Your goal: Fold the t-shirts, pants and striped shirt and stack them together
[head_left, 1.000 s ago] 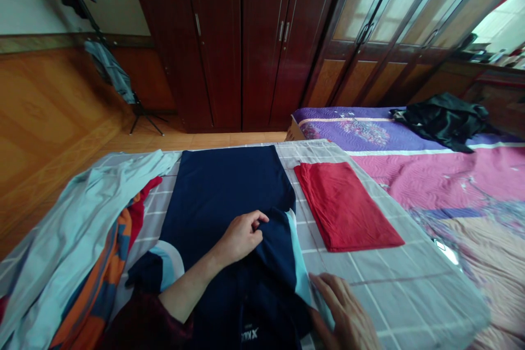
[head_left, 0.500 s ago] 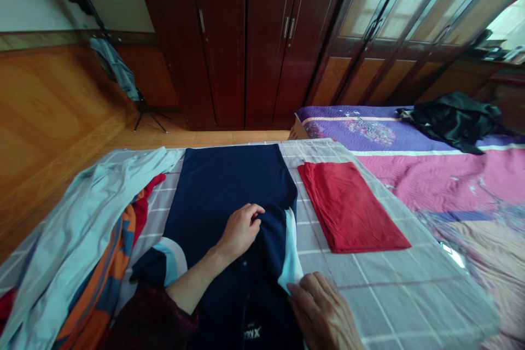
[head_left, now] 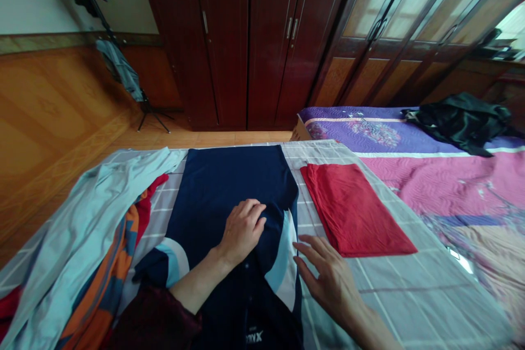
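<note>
At six o'clock on the checked sheet (head_left: 394,290), the navy shirt (head_left: 233,180) seems light and soft, best held by its light-blue panel (head_left: 279,258) at three o'clock; the right hand (head_left: 328,273) has its grip apart, of the left hand (head_left: 241,232) I cannot tell.

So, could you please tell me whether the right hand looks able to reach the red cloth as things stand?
Probably yes: the right hand is open, close to the near corner of the red cloth, and nothing visible blocks the way.
</note>
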### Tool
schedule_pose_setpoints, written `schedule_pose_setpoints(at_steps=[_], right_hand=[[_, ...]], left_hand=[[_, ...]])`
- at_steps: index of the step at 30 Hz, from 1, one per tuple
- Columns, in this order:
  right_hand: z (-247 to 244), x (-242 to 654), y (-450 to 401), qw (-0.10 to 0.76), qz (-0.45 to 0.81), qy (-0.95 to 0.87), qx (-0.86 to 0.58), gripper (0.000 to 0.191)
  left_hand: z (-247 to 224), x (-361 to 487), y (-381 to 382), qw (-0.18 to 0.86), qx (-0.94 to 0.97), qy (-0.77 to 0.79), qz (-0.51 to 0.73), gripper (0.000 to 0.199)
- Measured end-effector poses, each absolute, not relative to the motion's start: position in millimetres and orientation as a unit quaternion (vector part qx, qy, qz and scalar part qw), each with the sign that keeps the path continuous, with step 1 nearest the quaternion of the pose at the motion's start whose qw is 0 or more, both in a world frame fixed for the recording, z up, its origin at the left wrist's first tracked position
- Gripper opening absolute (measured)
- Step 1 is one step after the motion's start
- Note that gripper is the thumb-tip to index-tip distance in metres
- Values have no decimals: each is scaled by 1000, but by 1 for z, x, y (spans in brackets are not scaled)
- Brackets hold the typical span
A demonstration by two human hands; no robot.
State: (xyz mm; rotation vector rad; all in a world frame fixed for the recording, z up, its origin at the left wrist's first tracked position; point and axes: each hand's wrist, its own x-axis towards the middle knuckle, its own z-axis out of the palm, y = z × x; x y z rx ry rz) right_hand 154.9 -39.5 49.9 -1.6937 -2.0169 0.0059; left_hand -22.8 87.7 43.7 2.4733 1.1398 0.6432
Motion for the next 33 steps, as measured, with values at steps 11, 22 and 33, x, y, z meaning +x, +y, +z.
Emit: schedule_pose_setpoints(at_steps=[11,22,33], right_hand=[[24,195,10,139,-92,-755,-635,34],[32,174,37,58,-73,-798,-596,36],[51,158,81,93,-37,-798,-595,22]], left_hand=[[56,-11,40,110,986,97,76,17],[51,-11,40,110,989,88,54,29],[59,-14,54,144,973,177,41,28]])
